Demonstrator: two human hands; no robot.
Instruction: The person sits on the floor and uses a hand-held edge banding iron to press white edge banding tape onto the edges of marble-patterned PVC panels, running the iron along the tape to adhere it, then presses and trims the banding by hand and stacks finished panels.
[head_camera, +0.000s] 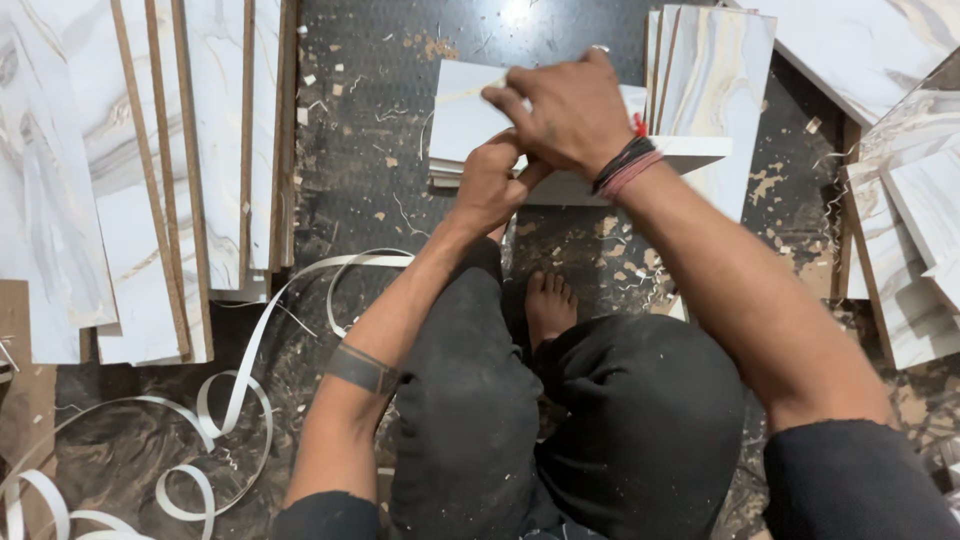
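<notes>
Sitting on a dark floor (370, 150) strewn with chips, the person works on a small stack of white panels (465, 120) lying just past the knees, at far centre. The right hand (570, 110) lies over the near edge of the top panel, fingers curled down on it, with a dark wristband and red thread at the wrist. The left hand (490, 185) sits just under and touching it, closed in a fist at the stack's near edge; what it clamps, if anything, I cannot tell. A bare foot (548, 305) shows between the knees, near the stack. More marbled white boards (150, 170) lie in rows at far left, others lean at far right (715, 90). Loose white edge strip (235, 400) curls over the floor at near left.
</notes>
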